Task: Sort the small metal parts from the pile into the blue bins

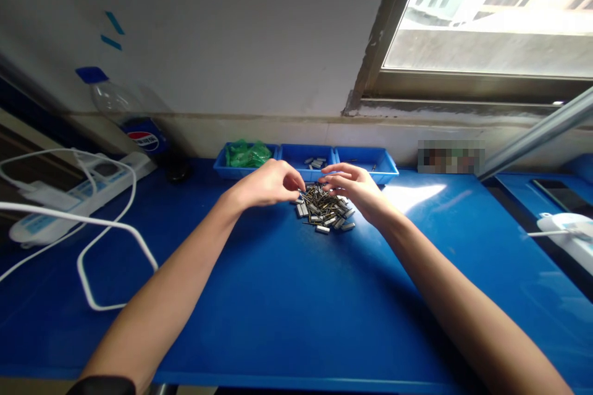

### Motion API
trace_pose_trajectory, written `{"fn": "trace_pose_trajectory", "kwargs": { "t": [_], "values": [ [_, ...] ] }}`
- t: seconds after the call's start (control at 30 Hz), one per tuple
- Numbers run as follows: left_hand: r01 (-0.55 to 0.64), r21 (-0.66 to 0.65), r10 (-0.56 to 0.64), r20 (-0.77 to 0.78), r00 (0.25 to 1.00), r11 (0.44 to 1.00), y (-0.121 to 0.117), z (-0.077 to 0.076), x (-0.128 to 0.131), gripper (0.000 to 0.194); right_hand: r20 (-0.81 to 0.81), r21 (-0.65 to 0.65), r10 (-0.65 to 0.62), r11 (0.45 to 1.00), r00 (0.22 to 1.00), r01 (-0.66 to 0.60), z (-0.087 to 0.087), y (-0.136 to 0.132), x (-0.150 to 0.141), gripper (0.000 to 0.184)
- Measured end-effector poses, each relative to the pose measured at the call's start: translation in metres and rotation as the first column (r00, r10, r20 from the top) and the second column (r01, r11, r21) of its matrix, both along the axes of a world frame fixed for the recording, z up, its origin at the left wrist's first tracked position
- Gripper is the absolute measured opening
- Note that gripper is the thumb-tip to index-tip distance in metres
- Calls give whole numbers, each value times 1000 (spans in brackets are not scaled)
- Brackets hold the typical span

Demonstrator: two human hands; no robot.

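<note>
A pile of several small metal parts [325,210] lies on the blue table top [296,308] in front of three blue trays. My left hand [269,184] hovers at the pile's left edge with fingers curled in a pinch at a small part. My right hand [354,188] rests over the pile's right side, fingers bent and pinched toward the left hand; what it holds is too small to name. The fingertips of both hands nearly meet above the pile.
Three blue trays stand at the wall: the left tray [222,165] holds green bags [248,153], the middle tray [296,153] a few metal parts, the right tray [386,163] almost nothing. A Pepsi bottle [134,117], a power strip [83,188] with white cables [92,271] lie left. A phone [560,194] sits right.
</note>
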State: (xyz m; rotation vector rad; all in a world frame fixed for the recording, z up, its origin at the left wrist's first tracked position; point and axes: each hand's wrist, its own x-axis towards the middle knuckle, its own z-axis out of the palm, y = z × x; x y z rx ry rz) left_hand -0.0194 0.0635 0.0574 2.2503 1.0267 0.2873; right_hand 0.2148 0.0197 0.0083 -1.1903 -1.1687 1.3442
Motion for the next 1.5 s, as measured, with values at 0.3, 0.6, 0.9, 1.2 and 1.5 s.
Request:
{"fn": "trace_pose_trajectory", "kwargs": {
  "t": [0.3, 0.6, 0.9, 1.2, 1.5],
  "values": [
    [-130, -85, 154, 447, 881, 988, 2, -4, 7, 24, -120, -67, 108, 991, 987, -116, 3, -4, -1, 35],
    [-96, -99, 132, 481, 867, 990, 0, -10, 13, 20, -247, -84, 135, 983, 959, -160, 3, -5, -3, 35],
    [-79, -115, 125, 487, 864, 990, -4, -14, 18, 18, -252, -72, 121, 987, 960, -143, 0, -4, -1, 33],
    [-98, -39, 105, 459, 882, 994, -3, -16, 19, 16, -251, -86, 107, 987, 962, -132, 2, -5, -6, 30],
    [107, 4, -106, -80, 991, 994, 0, -18, 3, 17, -87, 39, -6, 999, 996, 9, -7, 0, 0, 51]
  ]
}}
